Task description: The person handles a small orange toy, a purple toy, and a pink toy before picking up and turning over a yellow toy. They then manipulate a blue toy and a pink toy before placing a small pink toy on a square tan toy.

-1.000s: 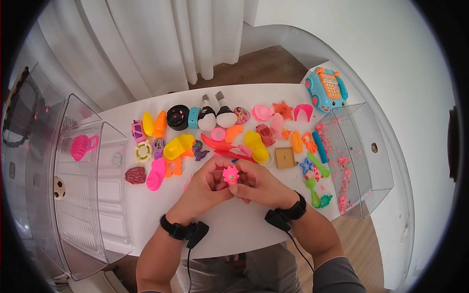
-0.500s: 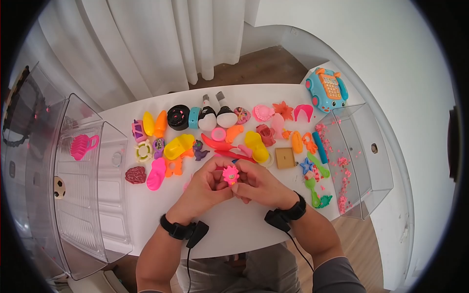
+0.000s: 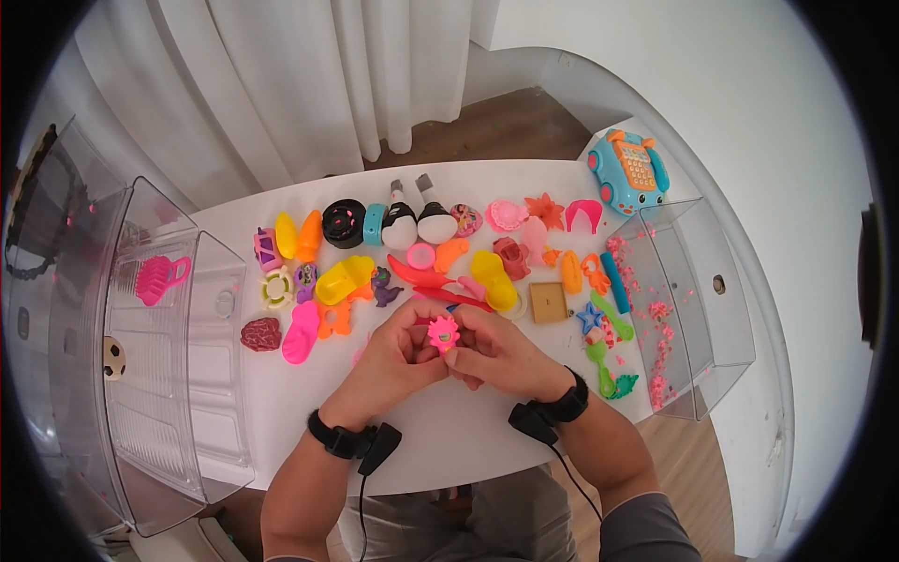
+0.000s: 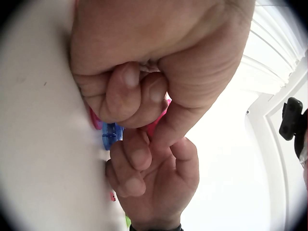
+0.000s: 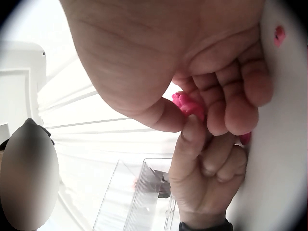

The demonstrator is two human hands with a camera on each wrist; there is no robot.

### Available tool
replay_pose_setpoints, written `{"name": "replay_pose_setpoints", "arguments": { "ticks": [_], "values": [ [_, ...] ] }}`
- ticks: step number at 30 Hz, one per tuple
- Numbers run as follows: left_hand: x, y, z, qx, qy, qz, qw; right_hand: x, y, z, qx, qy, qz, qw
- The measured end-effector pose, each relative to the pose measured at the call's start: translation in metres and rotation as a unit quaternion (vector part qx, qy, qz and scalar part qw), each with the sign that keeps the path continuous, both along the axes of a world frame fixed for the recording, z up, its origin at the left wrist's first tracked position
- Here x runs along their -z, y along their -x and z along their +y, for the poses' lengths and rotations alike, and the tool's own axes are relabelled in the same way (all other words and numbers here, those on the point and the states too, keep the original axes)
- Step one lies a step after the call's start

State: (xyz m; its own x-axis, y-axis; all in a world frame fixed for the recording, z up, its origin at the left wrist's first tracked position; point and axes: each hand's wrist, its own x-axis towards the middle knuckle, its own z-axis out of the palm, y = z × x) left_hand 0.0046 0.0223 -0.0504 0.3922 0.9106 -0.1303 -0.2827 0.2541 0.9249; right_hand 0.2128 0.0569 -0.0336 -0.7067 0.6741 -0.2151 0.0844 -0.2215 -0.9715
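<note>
A small bright pink toy with a scalloped, petal-like edge (image 3: 443, 332) is held up between both hands over the near middle of the table. My left hand (image 3: 391, 363) pinches it from the left, its other fingers curled in. From the other side my right hand (image 3: 503, 354) pinches it between thumb and fingers. In the right wrist view the pink toy (image 5: 186, 106) shows by the meeting thumb tips, partly covered by fingers. Only a sliver of the pink toy (image 4: 159, 124) appears in the left wrist view, behind the left hand (image 4: 159, 62).
Beyond the hands lie many toys, among them a yellow scoop (image 3: 345, 279), a red chili-like piece (image 3: 420, 273), a purple figure (image 3: 385, 288) and a square tan box (image 3: 548, 303). Clear bins (image 3: 192, 375) flank the left; another clear bin (image 3: 698, 318) stands right, near a toy phone (image 3: 629, 173).
</note>
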Motion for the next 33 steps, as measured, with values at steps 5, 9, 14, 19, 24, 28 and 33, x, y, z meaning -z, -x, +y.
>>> {"name": "replay_pose_setpoints", "arguments": {
  "ticks": [5,9,14,19,24,28,33],
  "values": [
    [-0.0022,0.003,0.0004,0.014,0.017,0.004,1.0,-0.0029,0.0002,-0.0006,-0.003,-0.003,0.007,1.0],
    [0.0019,0.0033,0.0009,0.018,0.019,0.009,1.0,-0.0009,0.0001,0.0,0.0,-0.001,-0.002,1.0],
    [0.0004,-0.0005,-0.0005,-0.003,0.0,0.005,1.0,-0.0009,0.0,-0.0009,0.0,-0.011,-0.003,1.0],
    [-0.0031,-0.0003,-0.0004,0.003,0.001,-0.011,1.0,-0.0039,0.0007,-0.0018,0.001,-0.017,0.009,1.0],
    [-0.002,0.0022,-0.0005,0.014,0.003,-0.023,1.0,-0.0017,0.0007,-0.001,0.0,-0.005,0.014,1.0],
    [-0.0005,0.0018,0.0001,0.02,0.008,-0.04,0.999,0.0023,-0.0012,0.0009,-0.006,0.003,0.012,1.0],
    [-0.0004,0.001,0.0001,0.015,0.011,-0.03,0.999,0.0004,-0.0002,-0.0015,0.001,-0.009,0.024,1.0]
  ]
}}
